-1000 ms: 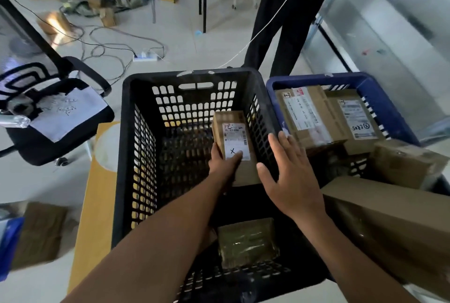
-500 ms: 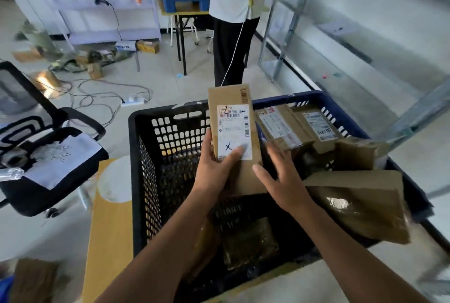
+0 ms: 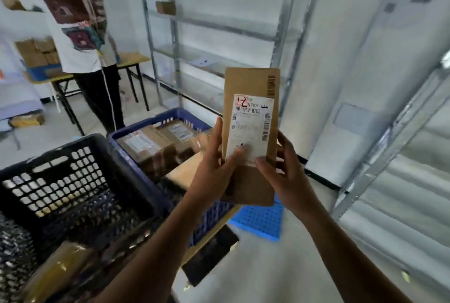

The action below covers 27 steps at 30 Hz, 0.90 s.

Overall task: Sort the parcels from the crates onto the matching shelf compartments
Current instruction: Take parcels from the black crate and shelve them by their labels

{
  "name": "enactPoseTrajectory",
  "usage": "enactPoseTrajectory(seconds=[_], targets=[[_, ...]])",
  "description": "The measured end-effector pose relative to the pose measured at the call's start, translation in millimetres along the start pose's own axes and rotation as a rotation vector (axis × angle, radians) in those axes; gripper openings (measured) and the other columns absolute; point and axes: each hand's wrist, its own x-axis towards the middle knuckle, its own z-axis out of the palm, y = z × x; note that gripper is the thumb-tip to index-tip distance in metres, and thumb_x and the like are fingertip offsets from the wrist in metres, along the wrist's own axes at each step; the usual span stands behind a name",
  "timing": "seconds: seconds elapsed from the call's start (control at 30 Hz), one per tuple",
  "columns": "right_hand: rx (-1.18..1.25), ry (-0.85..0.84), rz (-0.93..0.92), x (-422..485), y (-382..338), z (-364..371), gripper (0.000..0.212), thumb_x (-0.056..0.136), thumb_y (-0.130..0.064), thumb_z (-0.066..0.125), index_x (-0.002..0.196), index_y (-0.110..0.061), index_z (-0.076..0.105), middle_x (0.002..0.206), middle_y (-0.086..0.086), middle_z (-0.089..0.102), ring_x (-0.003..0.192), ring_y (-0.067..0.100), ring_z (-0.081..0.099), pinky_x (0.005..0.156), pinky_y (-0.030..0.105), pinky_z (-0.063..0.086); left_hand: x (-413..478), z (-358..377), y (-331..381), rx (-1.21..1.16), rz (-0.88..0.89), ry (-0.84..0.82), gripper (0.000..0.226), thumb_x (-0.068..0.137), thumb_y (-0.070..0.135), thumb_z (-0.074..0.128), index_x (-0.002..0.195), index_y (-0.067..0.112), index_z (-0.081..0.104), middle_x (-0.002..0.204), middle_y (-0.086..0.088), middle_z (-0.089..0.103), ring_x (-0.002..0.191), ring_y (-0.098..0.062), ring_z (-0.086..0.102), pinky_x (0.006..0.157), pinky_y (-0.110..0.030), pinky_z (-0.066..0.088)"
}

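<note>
Head view: left hand (image 3: 214, 171) and right hand (image 3: 289, 176), fingers (image 3: 218, 132) curled round one upright labelled parcel (image 3: 250, 113).

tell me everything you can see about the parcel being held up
The parcel is a slim brown cardboard box, held upright, facing the camera. A white label with barcodes, "N705" and a handwritten mark in a red box covers its middle; another barcode is printed top right. The left hand and right hand grip its lower sides, thumbs on the front.

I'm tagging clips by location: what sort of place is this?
Likely a parcel sorting room: metal shelving, a blue crate of labelled boxes, and a labelled parcel held by the left hand and right hand.
</note>
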Motion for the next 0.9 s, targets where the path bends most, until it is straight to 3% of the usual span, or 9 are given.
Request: enactPoseTrajectory(seconds=[0.1,0.2,0.27,0.3,0.37,0.4,0.6,0.7,0.9], targets=[[-0.052,0.139,0.047,-36.5,9.1,-98.3,0.073,0.097,-0.034,0.07,0.159,-0.039,0.031,0.131,-0.005,0.067,0.109,0.013,0.072,0.086,0.039,0.064,8.3,88.8,3.6,-0.109,-0.031,-0.164,0.074,0.096,0.028,0.061,0.16,0.031,0.024,0.145,-0.002,0.058,0.126,-0.02,0.063,0.098,-0.042,0.057],[-0.052,0.238,0.104,-75.9,15.7,-184.9,0.078,0.093,-0.04,0.067,0.16,-0.038,0.026,0.129,-0.007,0.066,0.109,0.014,0.072,0.08,0.038,0.065,12.7,175.6,7.2,-0.086,-0.001,-0.267,0.06,0.099,0.034,0.062,0.153,0.032,0.037,0.14,-0.006,0.059,0.123,-0.025,0.064,0.1,-0.048,0.055],[-0.062,0.321,0.139,-102.5,21.2,-237.1,0.077,0.092,-0.045,0.068,0.158,-0.04,0.029,0.129,-0.009,0.065,0.11,0.011,0.072,0.079,0.039,0.066,16.4,225.0,4.1,0.068,0.039,-0.284,0.055,0.098,0.045,0.058,0.151,0.035,0.043,0.132,-0.002,0.063,0.123,-0.021,0.061,0.108,-0.05,0.048],[-0.065,0.37,0.159,-116.8,23.8,-262.3,0.077,0.091,-0.047,0.068,0.157,-0.041,0.029,0.13,-0.008,0.065,0.111,0.013,0.072,0.081,0.043,0.066,19.1,247.8,3.6,0.173,0.079,-0.297,0.055,0.099,0.05,0.055,0.15,0.035,0.045,0.134,0.002,0.062,0.124,-0.014,0.058,0.113,-0.041,0.045],[-0.07,0.467,0.19,-143.9,27.0,-308.1,0.076,0.091,-0.051,0.068,0.156,-0.043,0.03,0.134,-0.005,0.064,0.114,0.018,0.071,0.082,0.048,0.065,24.8,292.1,7.0,0.369,0.206,-0.336,0.059,0.098,0.059,0.049,0.151,0.033,0.046,0.147,0.007,0.054,0.131,0.001,0.046,0.111,-0.011,0.031],[-0.074,0.51,0.2,-155.8,28.0,-328.5,0.075,0.092,-0.053,0.068,0.156,-0.044,0.03,0.136,-0.003,0.063,0.115,0.02,0.07,0.082,0.05,0.065,27.2,314.0,10.4,0.441,0.255,-0.371,0.062,0.098,0.062,0.046,0.151,0.031,0.045,0.152,0.007,0.049,0.136,0.0,0.041,0.108,-0.006,0.025],[-0.057,0.776,0.244,-200.7,31.2,-430.9,0.067,0.093,-0.06,0.065,0.152,-0.047,0.035,0.138,-0.007,0.062,0.118,0.023,0.068,0.086,0.056,0.063,43.6,442.4,25.8,0.639,0.469,-0.576,0.083,0.089,0.078,0.025,0.154,0.029,0.041,0.16,0.001,0.041,0.15,-0.022,0.03,0.123,-0.046,0.027],[-0.06,0.866,0.243,-207.3,37.4,-474.1,0.075,0.083,-0.071,0.066,0.15,-0.051,0.036,0.136,-0.011,0.064,0.117,0.021,0.069,0.087,0.054,0.064,60.8,500.7,23.1,0.667,0.546,-0.636,0.091,0.086,0.087,0.011,0.156,0.033,0.035,0.164,0.004,0.034,0.154,-0.025,0.021,0.125,-0.05,0.022],[-0.107,0.983,0.225,-201.6,55.3,-564.4,0.072,0.085,-0.071,0.066,0.149,-0.055,0.037,0.134,-0.013,0.066,0.115,0.016,0.071,0.085,0.048,0.064,106.8,606.3,18.1,0.643,0.623,-0.691,0.08,0.089,0.078,0.019,0.158,0.037,0.029,0.168,0.008,0.025,0.157,-0.024,0.01,0.126,-0.048,0.011]])
